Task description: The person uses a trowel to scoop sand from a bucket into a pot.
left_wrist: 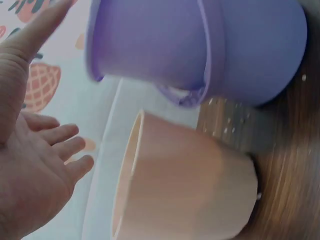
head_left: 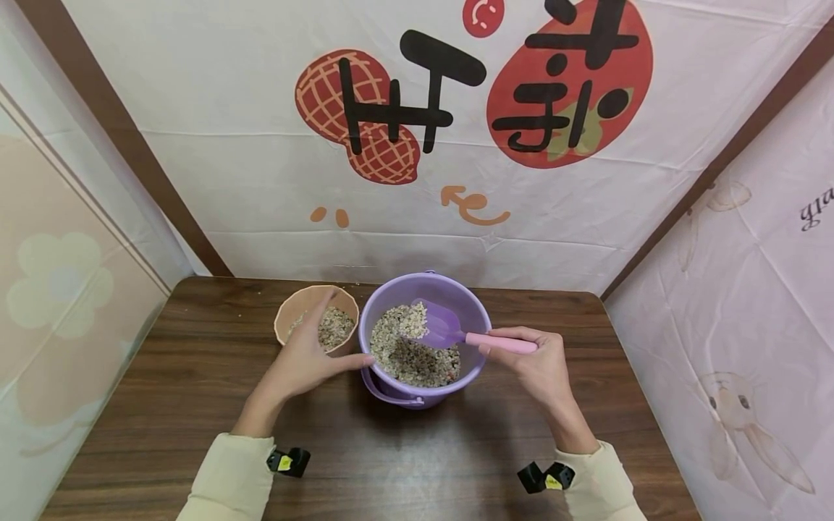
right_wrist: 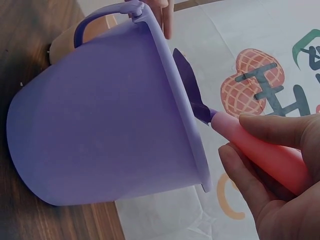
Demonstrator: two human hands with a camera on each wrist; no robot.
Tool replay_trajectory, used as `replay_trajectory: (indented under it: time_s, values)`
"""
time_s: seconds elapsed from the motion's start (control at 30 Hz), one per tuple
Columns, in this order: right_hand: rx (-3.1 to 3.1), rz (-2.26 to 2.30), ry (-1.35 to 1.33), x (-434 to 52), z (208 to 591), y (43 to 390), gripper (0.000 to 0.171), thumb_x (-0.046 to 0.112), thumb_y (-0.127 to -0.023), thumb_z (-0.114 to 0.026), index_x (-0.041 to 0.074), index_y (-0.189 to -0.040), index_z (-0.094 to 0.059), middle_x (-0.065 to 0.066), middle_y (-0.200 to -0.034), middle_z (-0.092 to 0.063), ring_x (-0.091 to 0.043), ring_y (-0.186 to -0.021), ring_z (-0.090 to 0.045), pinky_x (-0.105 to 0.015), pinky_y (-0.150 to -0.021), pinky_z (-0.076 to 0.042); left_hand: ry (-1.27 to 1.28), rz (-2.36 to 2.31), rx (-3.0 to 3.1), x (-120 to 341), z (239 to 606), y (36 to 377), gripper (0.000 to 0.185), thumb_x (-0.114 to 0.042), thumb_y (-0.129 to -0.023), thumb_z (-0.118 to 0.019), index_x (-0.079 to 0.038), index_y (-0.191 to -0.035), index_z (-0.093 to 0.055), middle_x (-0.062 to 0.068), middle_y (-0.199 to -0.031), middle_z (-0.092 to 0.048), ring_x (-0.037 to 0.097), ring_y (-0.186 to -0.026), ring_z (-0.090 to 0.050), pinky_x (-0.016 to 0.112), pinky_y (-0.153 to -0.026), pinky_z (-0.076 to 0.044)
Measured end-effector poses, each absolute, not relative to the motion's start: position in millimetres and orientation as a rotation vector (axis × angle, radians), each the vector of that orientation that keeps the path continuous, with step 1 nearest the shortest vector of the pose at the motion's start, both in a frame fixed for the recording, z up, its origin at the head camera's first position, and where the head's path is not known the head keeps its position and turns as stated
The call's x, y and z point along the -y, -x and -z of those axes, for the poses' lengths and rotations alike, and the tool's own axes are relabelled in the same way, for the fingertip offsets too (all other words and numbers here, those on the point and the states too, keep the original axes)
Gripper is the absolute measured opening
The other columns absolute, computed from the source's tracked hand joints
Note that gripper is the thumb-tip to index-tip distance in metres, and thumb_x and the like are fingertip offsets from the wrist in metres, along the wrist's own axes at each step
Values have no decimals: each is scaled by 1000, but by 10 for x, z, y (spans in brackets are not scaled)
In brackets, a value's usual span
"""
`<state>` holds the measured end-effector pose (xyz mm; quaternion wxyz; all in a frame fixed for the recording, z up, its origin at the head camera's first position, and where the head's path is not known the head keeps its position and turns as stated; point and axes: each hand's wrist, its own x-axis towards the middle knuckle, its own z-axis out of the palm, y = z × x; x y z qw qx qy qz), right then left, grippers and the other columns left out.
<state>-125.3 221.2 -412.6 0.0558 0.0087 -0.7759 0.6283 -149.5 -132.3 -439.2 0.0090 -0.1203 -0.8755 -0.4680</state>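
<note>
Partly hidden, the scoop (right_wrist: pixel 192 95) (right hand (head_left: pixel 537 362) gripping) dips behind the bucket (right_wrist: pixel 100 130) rim; left hand (head_left: pixel 302 358) spread.

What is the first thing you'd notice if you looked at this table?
Most likely the purple bucket of grain in the middle of the table, with the right hand holding a loaded pink-handled scoop over it. Just left stands a peach cup, part full of grain, with the left hand open over it.
</note>
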Motion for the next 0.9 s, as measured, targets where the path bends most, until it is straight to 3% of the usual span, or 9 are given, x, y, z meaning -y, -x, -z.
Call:
replay_trajectory:
  time_s: [0.23, 0.47, 0.9]
  values:
    - [2372, -1900, -10, -2202, 4116, 1242, 36, 16, -72, -94, 1, -102, -80, -10, -91, -78, -19, -87, -74, -25, -67, -55, 181, 1356, 2676, 1588, 4427, 1509, 129, -48, -68, -94, -11, -164, -16, 22, -164, -22, 47, -147, -24, 71, -111, -25]
    - [2384, -1900, -7, -2194, 4125, 1238, 38, 16, -73, -94, -1, -103, -79, -9, -90, -78, -20, -89, -74, -25, -69, -56, 63, 1255, 2588, 1756, 4579, 1517, 115, -42, -71, -93, -3, -159, -29, 24, -158, -33, 48, -142, -33, 69, -109, -31]
    - [2392, -1904, 7, -2179, 4135, 1228, 31, 16, -71, -95, 6, -98, -82, -10, -92, -78, -19, -85, -74, -25, -66, -56, -37, 1271, 2695, 1893, 4891, 1561, 136, -53, -66, -93, -2, -162, -11, 28, -162, -21, 48, -147, -21, 73, -109, -27]
